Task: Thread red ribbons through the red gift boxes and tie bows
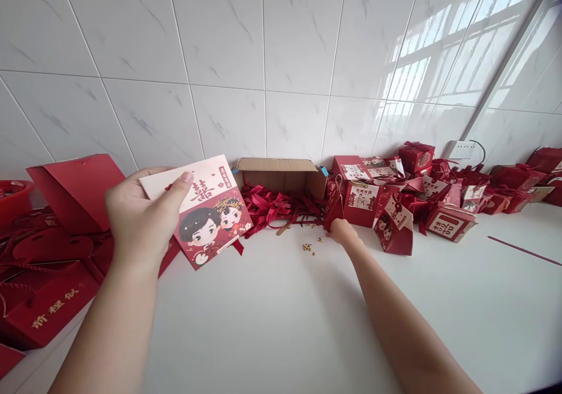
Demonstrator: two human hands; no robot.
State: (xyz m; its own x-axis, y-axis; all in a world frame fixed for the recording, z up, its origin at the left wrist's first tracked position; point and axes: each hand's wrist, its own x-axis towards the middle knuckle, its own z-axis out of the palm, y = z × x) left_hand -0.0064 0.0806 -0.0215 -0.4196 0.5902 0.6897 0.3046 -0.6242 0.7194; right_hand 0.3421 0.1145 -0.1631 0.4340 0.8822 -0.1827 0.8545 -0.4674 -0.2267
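Note:
My left hand grips a gift box that looks folded flat, thumb across its front. It is cream above and red below, printed with a cartoon couple and a red double-happiness character, and is held up over the counter. Further right, my right hand reaches down to the counter at the foot of a narrow red box with a thin cord loop. Its fingers are curled together and mostly hidden, so what they hold cannot be made out. Small gold bells lie just left of them.
An open cardboard box with dark red ribbons spilling out stands against the tiled wall. Red gift boxes crowd the right back. Larger red boxes fill the left. A loose ribbon strip and a power strip are at right.

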